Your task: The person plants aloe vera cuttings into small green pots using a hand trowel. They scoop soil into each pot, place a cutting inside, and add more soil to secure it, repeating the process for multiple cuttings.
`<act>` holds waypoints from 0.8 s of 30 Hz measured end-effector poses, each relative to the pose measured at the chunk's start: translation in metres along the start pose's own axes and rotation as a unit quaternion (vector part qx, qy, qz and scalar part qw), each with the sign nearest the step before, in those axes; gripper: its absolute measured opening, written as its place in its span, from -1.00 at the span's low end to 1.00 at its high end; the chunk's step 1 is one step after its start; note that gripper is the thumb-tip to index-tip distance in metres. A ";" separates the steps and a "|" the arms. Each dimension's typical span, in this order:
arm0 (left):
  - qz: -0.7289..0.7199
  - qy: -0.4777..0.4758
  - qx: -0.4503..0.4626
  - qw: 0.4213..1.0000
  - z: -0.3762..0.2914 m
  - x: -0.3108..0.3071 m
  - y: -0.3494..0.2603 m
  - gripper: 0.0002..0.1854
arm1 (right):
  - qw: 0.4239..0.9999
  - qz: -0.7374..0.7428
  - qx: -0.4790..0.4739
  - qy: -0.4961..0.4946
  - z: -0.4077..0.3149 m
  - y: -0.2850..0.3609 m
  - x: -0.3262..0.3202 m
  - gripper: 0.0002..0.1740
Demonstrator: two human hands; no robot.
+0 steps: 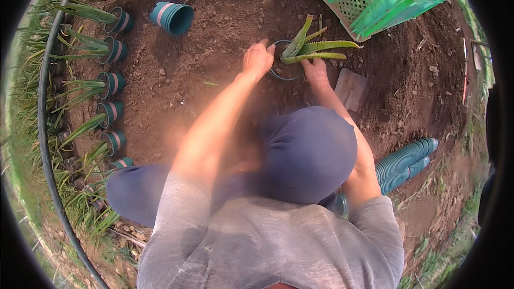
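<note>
A round green plastic plant pot [286, 78] stands on the soil in front of me, with soil inside it. An aloe plant [299, 46] leans over the pot's right side, its spiny leaves pointing up and to the right. My right hand [315, 71] is at the base of the aloe, by the pot's right rim; its fingertips are partly hidden under the leaves. At the pot's left rim is my left hand [259, 58], fingers bent; whether it grips the rim is unclear.
A green plastic crate [373, 4] stands upper right. Stacked green pots [405, 164] lie lower right, a flat plate [352, 89] nearer. Another pot [172, 18] lies upper left. Potted aloes [111, 83] form a row beside a black hose [43, 108]. My knees are close below.
</note>
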State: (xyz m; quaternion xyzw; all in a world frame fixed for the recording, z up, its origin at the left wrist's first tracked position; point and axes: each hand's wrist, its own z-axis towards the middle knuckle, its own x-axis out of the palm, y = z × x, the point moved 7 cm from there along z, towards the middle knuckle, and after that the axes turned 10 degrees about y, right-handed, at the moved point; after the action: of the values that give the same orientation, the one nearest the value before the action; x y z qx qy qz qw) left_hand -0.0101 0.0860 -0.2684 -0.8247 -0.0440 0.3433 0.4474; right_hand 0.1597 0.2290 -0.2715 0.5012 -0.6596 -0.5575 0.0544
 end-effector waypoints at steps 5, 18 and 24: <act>-0.050 0.042 -0.129 0.989 0.016 0.029 0.011 -0.56 | 0.984 0.144 0.109 -0.003 0.015 -0.041 0.035 -0.47; -0.071 0.049 -0.131 0.988 -0.013 0.023 -0.001 -0.35 | 0.985 0.095 0.060 0.129 0.048 -0.043 0.022 -0.55; -0.096 0.090 -0.155 0.979 -0.014 0.043 0.023 -0.53 | 0.995 0.040 0.010 0.095 0.068 -0.065 0.031 -0.54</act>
State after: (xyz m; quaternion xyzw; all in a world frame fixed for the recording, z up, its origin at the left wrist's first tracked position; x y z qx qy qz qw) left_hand 0.0256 0.0790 -0.3035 -0.9035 -0.1356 0.2119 0.3470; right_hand 0.1413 0.2610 -0.3633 0.5253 -0.6765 -0.4983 0.1346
